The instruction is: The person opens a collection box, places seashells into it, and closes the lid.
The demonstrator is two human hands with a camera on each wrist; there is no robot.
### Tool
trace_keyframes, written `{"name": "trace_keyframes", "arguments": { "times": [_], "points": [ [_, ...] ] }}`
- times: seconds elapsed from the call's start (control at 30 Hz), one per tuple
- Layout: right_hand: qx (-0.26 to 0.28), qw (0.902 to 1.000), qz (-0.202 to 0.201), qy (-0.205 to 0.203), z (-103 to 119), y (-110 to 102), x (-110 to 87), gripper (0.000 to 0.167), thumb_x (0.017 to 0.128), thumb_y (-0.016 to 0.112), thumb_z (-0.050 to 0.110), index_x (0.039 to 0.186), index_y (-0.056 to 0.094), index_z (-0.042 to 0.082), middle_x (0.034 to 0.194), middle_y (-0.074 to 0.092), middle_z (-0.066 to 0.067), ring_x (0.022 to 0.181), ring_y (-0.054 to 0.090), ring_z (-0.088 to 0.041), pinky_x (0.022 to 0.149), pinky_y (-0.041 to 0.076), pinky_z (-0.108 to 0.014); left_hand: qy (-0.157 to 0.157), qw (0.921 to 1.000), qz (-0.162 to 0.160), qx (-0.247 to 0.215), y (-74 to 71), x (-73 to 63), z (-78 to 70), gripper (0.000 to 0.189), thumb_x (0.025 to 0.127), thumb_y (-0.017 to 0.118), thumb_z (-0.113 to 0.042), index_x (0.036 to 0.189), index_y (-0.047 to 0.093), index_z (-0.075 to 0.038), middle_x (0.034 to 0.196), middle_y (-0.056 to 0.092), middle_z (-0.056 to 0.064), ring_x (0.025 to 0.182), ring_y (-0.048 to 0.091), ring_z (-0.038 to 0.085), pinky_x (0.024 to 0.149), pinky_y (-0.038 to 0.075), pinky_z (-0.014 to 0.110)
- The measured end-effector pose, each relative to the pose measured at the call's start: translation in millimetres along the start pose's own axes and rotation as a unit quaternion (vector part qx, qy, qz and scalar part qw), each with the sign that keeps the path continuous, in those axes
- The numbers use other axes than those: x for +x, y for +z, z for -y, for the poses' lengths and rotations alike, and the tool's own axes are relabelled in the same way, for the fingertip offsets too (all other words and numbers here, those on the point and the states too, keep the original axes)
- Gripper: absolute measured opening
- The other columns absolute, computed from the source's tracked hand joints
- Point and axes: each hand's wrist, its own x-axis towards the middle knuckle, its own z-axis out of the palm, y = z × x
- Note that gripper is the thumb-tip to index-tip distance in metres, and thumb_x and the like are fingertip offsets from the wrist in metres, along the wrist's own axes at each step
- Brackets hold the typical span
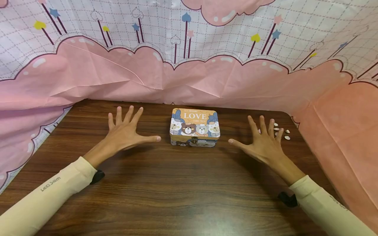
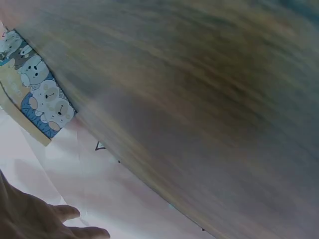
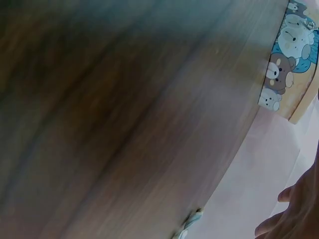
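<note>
A small lidded box [image 1: 195, 127] with bears and the word LOVE on its lid stands at the far middle of the table, its lid down and a clasp on the front. To its left my left hand [image 1: 124, 131] is held with fingers spread, touching nothing; its thumb points toward the box. On the other side my right hand [image 1: 264, 144] is spread the same way, apart from the box. Several small white shells [image 1: 287, 137] lie beyond and beside the right fingers, partly hidden by them. The box side [image 2: 47, 97] also shows in the left wrist view.
The dark wooden table [image 1: 177, 190] reaches back to a pink and white patterned cloth [image 1: 195, 78]. A pink cloth side [image 1: 339, 137] hangs along the right edge. Black bands [image 1: 287, 199] sit at both wrists, by the cream sleeves [image 1: 53, 193].
</note>
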Motion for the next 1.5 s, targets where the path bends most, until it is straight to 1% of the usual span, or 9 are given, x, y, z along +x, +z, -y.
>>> {"name": "trace_keyframes", "arguments": {
  "times": [0.13,0.27,0.43,0.53,0.63,0.93,1.07,1.23,1.5],
  "points": [
    [0.003,1.0,0.002,-0.001,5.2,-0.2,-0.6,0.13,0.09,0.056,0.099,0.184,0.001,0.027,0.188,-0.008,-0.028,0.169,-0.013,-0.064,0.129,-0.012,-0.093,-0.001,0.9999,-0.003,-0.011,-1.7,1.6,-4.2,0.149,0.074,0.066,-0.107,0.184,0.004,-0.028,0.191,-0.002,0.02,0.171,-0.023,0.055,0.133,-0.024,0.081],
    [0.009,0.9999,0.013,-0.002,10.6,-0.7,-1.1,0.131,0.09,0.056,0.099,0.184,0.001,0.026,0.188,-0.003,-0.03,0.169,-0.006,-0.066,0.132,-0.003,-0.091,0.004,0.9998,-0.003,-0.021,-4.6,4.6,-8.7,0.149,0.074,0.068,-0.106,0.184,0.007,-0.027,0.191,0.001,0.02,0.173,-0.019,0.054,0.136,-0.022,0.079],
    [0.029,0.9992,0.027,-0.006,18.3,-1.2,-3.8,0.131,0.091,0.058,0.098,0.184,0.004,0.024,0.186,0.014,-0.034,0.169,0.007,-0.067,0.132,0.016,-0.09,0.009,0.9996,-0.003,-0.025,-8.3,6.2,-15.1,0.149,0.074,0.068,-0.105,0.184,0.006,-0.026,0.192,0.003,0.019,0.175,-0.013,0.052,0.14,-0.015,0.076],
    [0.036,0.9986,0.038,-0.007,22.1,-0.7,-6.3,0.129,0.092,0.057,0.097,0.184,0.006,0.023,0.183,0.022,-0.036,0.166,0.021,-0.068,0.124,0.031,-0.092,0.015,0.9994,-0.006,-0.03,-8.6,7.4,-19.8,0.15,0.075,0.069,-0.104,0.184,0.006,-0.024,0.192,0.005,0.018,0.176,-0.009,0.05,0.142,-0.012,0.074],
    [0.047,0.9977,0.049,-0.006,27.0,-0.8,-9.1,0.126,0.093,0.055,0.097,0.184,0.007,0.024,0.181,0.026,-0.036,0.162,0.032,-0.067,0.116,0.04,-0.093,0.022,0.999,-0.006,-0.04,-7.0,9.0,-25.3,0.149,0.077,0.071,-0.101,0.184,0.007,-0.02,0.192,0.006,0.018,0.177,-0.005,0.049,0.143,-0.009,0.072],
    [0.083,0.9945,0.062,-0.015,38.3,-3.8,-20.3,0.118,0.096,0.052,0.096,0.183,0.018,0.024,0.181,0.032,-0.032,0.159,0.042,-0.061,0.116,0.044,-0.09,0.049,0.9964,-0.002,-0.069,0.0,11.3,-38.6,0.142,0.082,0.076,-0.09,0.182,0.015,-0.01,0.191,0.016,0.014,0.179,0.002,0.038,0.147,0.001,0.064],
    [0.097,0.9928,0.067,-0.02,41.6,-5.0,-22.0,0.116,0.097,0.053,0.094,0.18,0.027,0.018,0.18,0.035,-0.03,0.159,0.043,-0.059,0.121,0.043,-0.086,0.043,0.9953,0.008,-0.087,0.3,9.8,-44.0,0.14,0.083,0.076,-0.09,0.182,0.017,-0.011,0.191,0.017,0.015,0.178,0.01,0.04,0.146,0.012,0.068],
    [0.113,0.9905,0.072,-0.031,48.0,-5.5,-25.1,0.112,0.098,0.056,0.092,0.176,0.037,0.014,0.172,0.048,-0.029,0.154,0.052,-0.056,0.119,0.048,-0.082,0.042,0.9917,0.015,-0.121,1.8,8.6,-50.7,0.138,0.082,0.077,-0.091,0.182,0.021,-0.014,0.189,0.021,0.017,0.175,0.023,0.045,0.14,0.027,0.074],
    [0.146,0.9854,0.076,-0.044,56.6,-5.0,-30.3,0.106,0.097,0.062,0.089,0.168,0.05,0.011,0.167,0.057,-0.024,0.147,0.064,-0.046,0.116,0.057,-0.072,0.054,0.9891,0.016,-0.136,8.0,9.4,-58.9,0.128,0.085,0.08,-0.085,0.179,0.03,-0.013,0.186,0.028,0.019,0.173,0.026,0.045,0.14,0.028,0.071]
  ]
}}
